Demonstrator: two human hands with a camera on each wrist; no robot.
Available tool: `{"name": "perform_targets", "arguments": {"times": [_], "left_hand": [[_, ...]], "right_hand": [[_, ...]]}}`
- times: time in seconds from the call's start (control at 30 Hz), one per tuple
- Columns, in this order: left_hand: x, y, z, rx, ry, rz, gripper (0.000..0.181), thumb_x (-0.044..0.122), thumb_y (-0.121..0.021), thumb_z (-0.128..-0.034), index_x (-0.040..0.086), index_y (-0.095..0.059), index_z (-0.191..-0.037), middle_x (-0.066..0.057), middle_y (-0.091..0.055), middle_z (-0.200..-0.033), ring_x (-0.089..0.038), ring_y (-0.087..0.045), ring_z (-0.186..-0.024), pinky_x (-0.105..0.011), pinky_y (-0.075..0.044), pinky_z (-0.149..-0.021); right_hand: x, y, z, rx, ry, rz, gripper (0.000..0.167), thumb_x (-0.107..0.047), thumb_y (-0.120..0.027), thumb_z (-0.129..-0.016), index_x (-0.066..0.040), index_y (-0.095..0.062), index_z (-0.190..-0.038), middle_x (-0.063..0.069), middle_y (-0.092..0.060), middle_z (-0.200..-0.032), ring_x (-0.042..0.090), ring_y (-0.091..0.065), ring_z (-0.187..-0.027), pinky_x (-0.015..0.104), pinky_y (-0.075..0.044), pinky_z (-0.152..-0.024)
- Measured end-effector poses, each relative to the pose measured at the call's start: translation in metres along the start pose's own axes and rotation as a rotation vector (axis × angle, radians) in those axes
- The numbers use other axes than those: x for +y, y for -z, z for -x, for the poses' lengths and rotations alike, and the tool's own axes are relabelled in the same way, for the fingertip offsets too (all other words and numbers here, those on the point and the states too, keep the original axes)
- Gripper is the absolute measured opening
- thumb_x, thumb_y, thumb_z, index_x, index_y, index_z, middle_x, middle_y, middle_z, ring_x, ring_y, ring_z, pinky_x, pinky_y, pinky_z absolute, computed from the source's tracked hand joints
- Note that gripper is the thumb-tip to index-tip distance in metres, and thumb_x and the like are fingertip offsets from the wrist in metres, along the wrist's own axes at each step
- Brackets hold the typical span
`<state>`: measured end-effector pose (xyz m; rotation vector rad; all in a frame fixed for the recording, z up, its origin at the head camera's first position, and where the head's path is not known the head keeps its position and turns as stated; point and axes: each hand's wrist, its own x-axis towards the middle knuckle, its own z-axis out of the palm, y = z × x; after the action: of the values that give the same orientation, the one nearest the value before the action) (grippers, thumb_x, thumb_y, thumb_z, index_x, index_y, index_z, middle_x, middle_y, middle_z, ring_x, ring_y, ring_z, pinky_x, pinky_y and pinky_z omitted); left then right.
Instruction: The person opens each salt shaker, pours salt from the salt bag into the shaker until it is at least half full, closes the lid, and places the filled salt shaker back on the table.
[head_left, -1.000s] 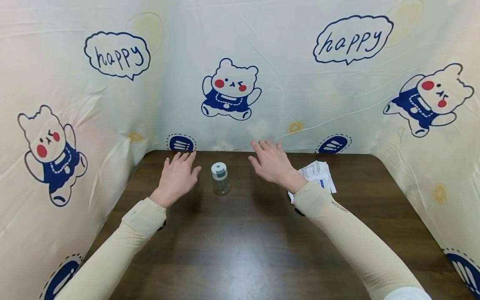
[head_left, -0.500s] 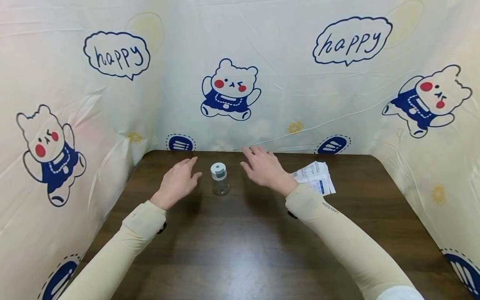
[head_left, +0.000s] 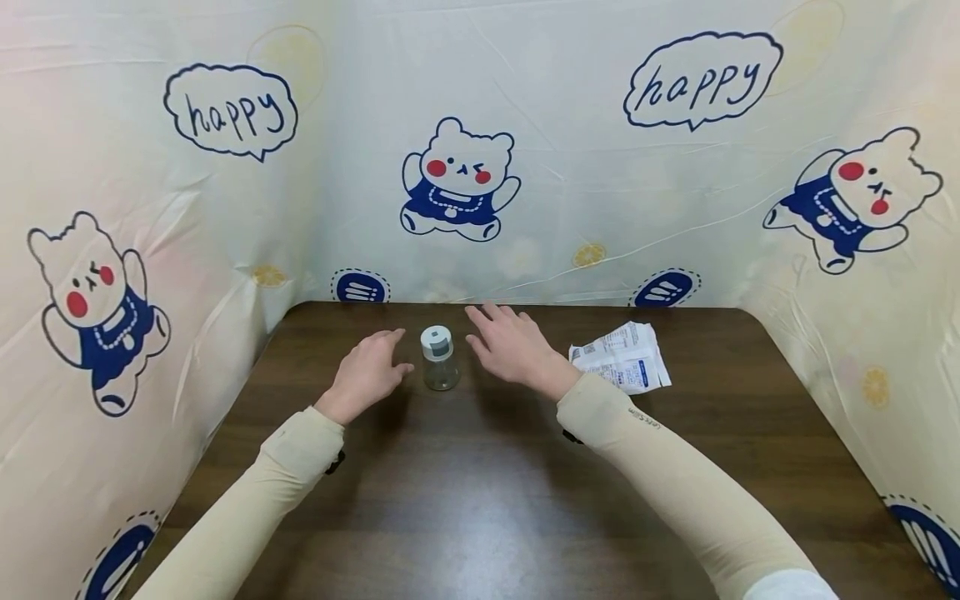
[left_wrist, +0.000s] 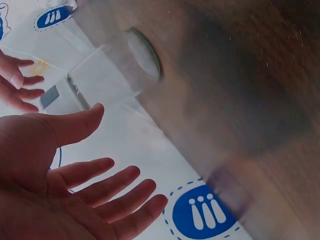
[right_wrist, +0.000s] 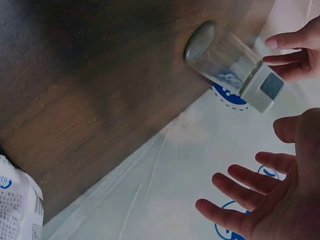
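A small clear glass jar (head_left: 441, 372) with a white lid (head_left: 436, 341) stands upright on the brown table between the two hands. The lid carries a grey patch, and nothing shows inside the glass. To the jar's left is my left hand (head_left: 367, 373), its fingers extended and its thumb apart from the glass. My right hand (head_left: 516, 350) hovers on the other side with fingers spread, holding nothing. Both wrist views show the jar (left_wrist: 112, 70) untouched, with a gap to each palm. A white printed packet (head_left: 624, 358) lies right of my right hand, partly behind that wrist.
The wooden table (head_left: 465, 500) reaches back to a pale printed curtain (head_left: 570, 183), which also hangs along both sides. In the right wrist view, the packet's crimped edge (right_wrist: 35, 187) shows at the lower left.
Both hands have come closer to the jar, the right one moving left and toward the front, the left one rightward. More of the packet is uncovered. The jar has stayed in place.
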<state>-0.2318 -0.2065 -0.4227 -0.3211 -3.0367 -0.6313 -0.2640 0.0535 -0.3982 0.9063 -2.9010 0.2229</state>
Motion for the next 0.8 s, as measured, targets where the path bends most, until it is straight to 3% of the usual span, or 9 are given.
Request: {"name": "perform_targets", "arguments": {"times": [0.4,0.6,0.8], "left_hand": [[0.004,-0.02,-0.006,-0.008,-0.012,0.026,0.081,0.038,-0.087,-0.0891,-0.01,-0.055,-0.145,-0.03,-0.062,-0.138,-0.046,-0.061,-0.124,-0.06,-0.051,-0.099],[0.004,-0.031,-0.009,-0.046,-0.008,0.139,0.076,0.037,-0.087,-0.0893,-0.006,-0.058,-0.145,-0.026,-0.064,-0.137,-0.041,-0.064,-0.121,-0.059,-0.052,-0.097],[0.005,-0.036,-0.008,-0.047,0.01,0.226,0.065,0.032,-0.088,-0.0892,-0.002,-0.064,-0.138,-0.022,-0.068,-0.133,-0.033,-0.067,-0.105,-0.056,-0.053,-0.096]], "right_hand": [[-0.015,-0.003,-0.007,-0.035,0.079,-0.024,0.056,-0.035,-0.053,-0.111,-0.013,-0.043,-0.161,0.014,-0.052,-0.155,0.032,-0.051,-0.139,0.054,-0.046,-0.109],[-0.02,-0.006,-0.009,-0.084,0.131,-0.073,0.057,-0.033,-0.053,-0.111,-0.014,-0.039,-0.163,0.013,-0.052,-0.153,0.029,-0.054,-0.136,0.05,-0.048,-0.107],[-0.022,-0.006,-0.01,-0.108,0.175,-0.084,0.056,-0.03,-0.053,-0.112,-0.014,-0.038,-0.164,0.013,-0.052,-0.153,0.028,-0.056,-0.132,0.045,-0.05,-0.105]]}}
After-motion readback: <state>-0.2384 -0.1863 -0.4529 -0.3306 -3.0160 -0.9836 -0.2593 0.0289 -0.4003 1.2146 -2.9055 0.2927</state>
